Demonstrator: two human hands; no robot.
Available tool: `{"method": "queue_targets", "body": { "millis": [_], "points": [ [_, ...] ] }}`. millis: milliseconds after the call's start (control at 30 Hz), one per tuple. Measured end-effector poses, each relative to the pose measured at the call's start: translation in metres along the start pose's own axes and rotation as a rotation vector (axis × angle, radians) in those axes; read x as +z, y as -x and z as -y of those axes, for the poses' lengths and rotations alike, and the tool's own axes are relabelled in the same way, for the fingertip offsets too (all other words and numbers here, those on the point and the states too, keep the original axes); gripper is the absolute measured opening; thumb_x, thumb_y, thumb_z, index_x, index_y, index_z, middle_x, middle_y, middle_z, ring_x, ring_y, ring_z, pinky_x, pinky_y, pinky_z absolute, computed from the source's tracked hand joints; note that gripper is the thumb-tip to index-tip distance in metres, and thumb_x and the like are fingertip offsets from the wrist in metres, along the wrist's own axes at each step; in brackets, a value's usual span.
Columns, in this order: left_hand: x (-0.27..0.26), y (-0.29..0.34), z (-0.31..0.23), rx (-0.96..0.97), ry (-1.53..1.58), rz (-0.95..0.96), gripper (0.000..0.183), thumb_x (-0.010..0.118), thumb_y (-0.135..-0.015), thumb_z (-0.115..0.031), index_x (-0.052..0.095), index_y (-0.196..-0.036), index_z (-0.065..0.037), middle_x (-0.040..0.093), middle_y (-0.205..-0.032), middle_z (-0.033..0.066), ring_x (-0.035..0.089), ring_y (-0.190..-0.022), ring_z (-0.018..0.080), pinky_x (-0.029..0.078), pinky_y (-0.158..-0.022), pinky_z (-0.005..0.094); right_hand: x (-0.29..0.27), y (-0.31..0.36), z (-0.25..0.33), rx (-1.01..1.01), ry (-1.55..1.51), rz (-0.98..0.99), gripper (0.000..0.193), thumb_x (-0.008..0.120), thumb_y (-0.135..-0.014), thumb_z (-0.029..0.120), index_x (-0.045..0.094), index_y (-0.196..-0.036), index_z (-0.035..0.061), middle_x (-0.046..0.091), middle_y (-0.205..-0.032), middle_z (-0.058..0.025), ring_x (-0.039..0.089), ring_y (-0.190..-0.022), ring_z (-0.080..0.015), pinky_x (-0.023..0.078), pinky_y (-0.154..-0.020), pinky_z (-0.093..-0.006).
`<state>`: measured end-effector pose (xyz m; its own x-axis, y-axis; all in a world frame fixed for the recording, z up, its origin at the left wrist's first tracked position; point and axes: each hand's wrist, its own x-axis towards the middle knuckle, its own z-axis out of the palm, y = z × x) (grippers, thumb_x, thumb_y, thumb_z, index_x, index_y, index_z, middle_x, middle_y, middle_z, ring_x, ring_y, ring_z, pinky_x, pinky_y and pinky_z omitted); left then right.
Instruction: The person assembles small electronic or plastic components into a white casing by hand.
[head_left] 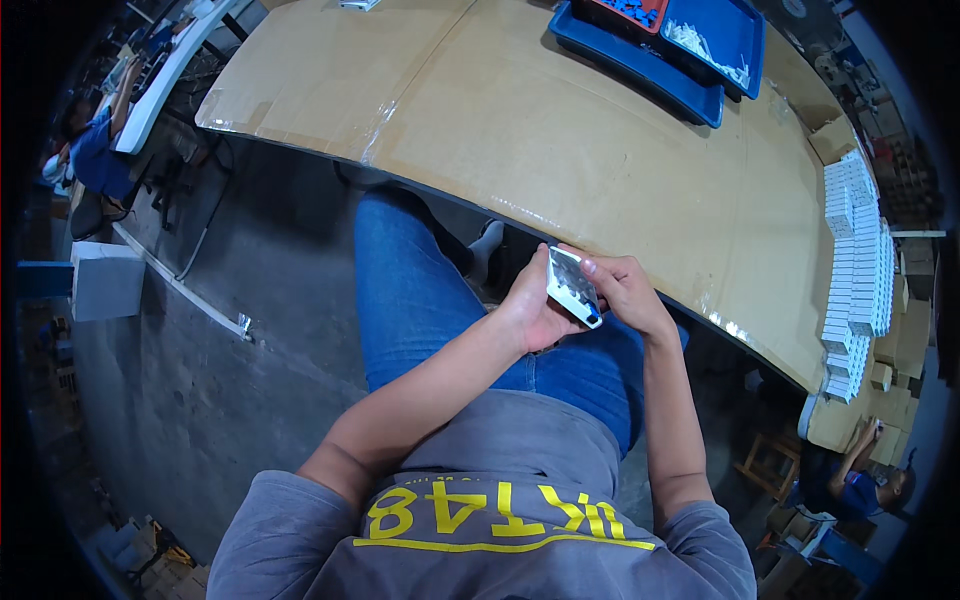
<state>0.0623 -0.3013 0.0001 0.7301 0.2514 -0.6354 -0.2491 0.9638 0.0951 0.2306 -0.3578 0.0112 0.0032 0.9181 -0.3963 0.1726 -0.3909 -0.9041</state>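
Just off the table's near edge, above my lap, is a small flat rectangular piece (572, 287) with a white rim and a shiny grey face. A dark blue spot shows at its lower right corner; its exact kind I cannot make out. My left hand (535, 308) is closed round its left side and underside. Over its right edge lies my right hand (625, 293), thumb on the face and the other fingers bent behind it, partly hidden.
A cardboard-covered table (560, 150) curves across the front. Blue trays (640, 75) at its far side hold a red bin (625, 12) of blue parts and some white parts (700, 45). White boxes (855, 265) stand stacked at right. People (100, 150) work at both sides.
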Motion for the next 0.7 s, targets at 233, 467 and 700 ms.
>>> {"method": "queue_targets", "body": {
  "millis": [233,467,700],
  "points": [
    [-0.007,-0.006,0.003,-0.021,-0.045,-0.026,0.069,0.018,-0.112,-0.063,0.046,-0.15,-0.014,0.055,-0.144,0.0148,0.057,-0.13,0.0343,0.049,-0.106,0.0582,0.001,-0.003,-0.001,0.0,0.005,0.069,0.041,0.061,-0.109,0.037,0.071,-0.138,0.009,0.071,-0.091,-0.0004,0.057,-0.081,-0.0078,0.049,-0.074,-0.0269],
    [-0.009,0.0,0.005,0.023,0.024,-0.006,0.068,0.02,-0.112,-0.062,0.045,-0.151,-0.013,0.053,-0.145,0.0139,0.056,-0.131,0.0313,0.047,-0.107,0.0569,0.009,0.003,-0.012,-0.154,-0.022,0.052,0.044,0.068,-0.104,0.026,0.065,-0.143,0.0049,0.067,-0.142,-0.0132,0.062,-0.126,-0.0192,0.046,-0.109,-0.0329],
    [0.002,0.02,0.004,0.138,-0.067,0.088,0.072,0.023,-0.11,-0.067,0.044,-0.152,-0.013,0.057,-0.142,0.0123,0.057,-0.131,0.0276,0.048,-0.109,0.0479,0.011,0.02,0.013,-0.389,0.195,0.031,0.061,0.078,-0.094,0.025,0.059,-0.149,0.0075,0.054,-0.157,-0.0163,0.052,-0.145,-0.0333,0.039,-0.119,-0.0393]
  ]
}}
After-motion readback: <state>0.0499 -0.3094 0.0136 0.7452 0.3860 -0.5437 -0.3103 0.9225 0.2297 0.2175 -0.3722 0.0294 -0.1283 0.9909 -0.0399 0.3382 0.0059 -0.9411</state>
